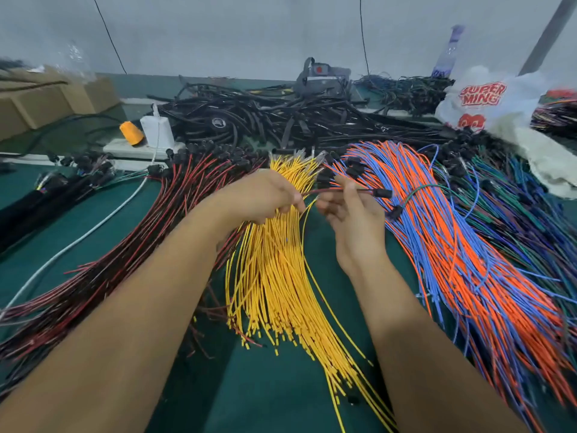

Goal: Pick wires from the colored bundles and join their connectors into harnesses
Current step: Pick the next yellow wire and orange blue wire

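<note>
Hands meet above the yellow bundle [281, 276]: the left hand [265, 195] pinches a red-black wire [331, 191], and the right hand [352, 214], fingers loosely curled, steadies it near its black connector [383, 193].

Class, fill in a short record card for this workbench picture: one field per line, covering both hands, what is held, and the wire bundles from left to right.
Left hand: grips wires above the yellow bundle
Right hand: palm up, fingers pinch a red-and-black wire
Held connector: black, at that wire's right end
Bundles, left to right: red-and-black bundle; yellow bundle; orange-and-blue bundle; green-and-blue bundle
Table: green surface
Behind: black cable heap, plastic bag
</note>
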A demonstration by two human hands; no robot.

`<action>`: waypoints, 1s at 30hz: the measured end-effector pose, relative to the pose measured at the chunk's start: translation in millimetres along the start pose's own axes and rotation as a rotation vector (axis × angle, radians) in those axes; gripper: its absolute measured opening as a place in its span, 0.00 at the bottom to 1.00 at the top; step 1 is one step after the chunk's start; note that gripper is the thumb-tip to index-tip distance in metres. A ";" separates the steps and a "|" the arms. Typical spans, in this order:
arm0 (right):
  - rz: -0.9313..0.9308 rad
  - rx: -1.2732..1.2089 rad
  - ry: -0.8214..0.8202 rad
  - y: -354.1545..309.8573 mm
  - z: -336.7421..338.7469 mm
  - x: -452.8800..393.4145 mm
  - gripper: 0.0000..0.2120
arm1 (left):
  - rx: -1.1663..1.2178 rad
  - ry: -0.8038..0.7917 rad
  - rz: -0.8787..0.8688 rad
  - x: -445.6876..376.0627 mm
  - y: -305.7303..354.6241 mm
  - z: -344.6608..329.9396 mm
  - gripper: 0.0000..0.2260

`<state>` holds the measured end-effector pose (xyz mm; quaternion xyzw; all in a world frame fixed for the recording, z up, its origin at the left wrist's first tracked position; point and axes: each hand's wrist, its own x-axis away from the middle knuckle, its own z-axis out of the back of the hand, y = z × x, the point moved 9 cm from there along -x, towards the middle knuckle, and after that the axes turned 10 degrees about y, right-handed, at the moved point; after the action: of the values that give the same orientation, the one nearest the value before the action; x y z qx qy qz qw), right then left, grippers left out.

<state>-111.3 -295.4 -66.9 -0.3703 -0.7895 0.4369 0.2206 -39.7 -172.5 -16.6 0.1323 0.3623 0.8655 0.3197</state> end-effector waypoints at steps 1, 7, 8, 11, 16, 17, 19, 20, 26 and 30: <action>-0.063 -0.072 -0.065 3.5 -7.2 3.0 0.11 | 0.130 0.069 0.008 -1.5 0.9 5.5 0.12; -0.512 -0.097 -0.738 30.0 -63.9 66.6 0.16 | 0.897 0.299 0.063 -16.6 11.5 13.3 0.12; -0.550 -0.069 -0.795 32.9 -65.5 75.1 0.16 | 0.863 0.334 0.060 -19.9 12.2 16.6 0.12; -0.593 0.036 -0.886 36.9 -62.7 86.4 0.18 | 0.695 0.427 0.037 -27.6 10.2 33.8 0.13; -0.599 0.101 -0.919 31.1 -56.7 81.7 0.21 | 0.182 0.524 -0.123 -33.7 7.0 57.9 0.12; -0.586 0.122 -0.929 31.7 -56.5 80.9 0.19 | 0.125 0.553 -0.142 -33.2 5.3 60.1 0.12; -0.563 0.166 -0.951 36.4 -57.1 81.4 0.15 | 0.062 0.614 -0.177 -31.7 4.1 64.0 0.11; -0.561 0.172 -0.955 38.8 -57.5 82.0 0.12 | 0.048 0.640 -0.191 -30.7 4.1 65.5 0.11; -0.610 0.030 -1.126 32.1 -61.3 95.2 0.11 | 0.034 0.752 -0.203 -30.1 -8.9 85.8 0.10; -0.479 0.009 -0.929 21.7 -56.5 72.5 0.03 | -0.017 0.780 -0.108 -31.2 -32.2 107.9 0.10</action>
<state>-110.4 -201.7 -54.2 0.0547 -0.8647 0.4960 -0.0576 48.5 -117.1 36.3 -0.2281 0.4559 0.8357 0.2042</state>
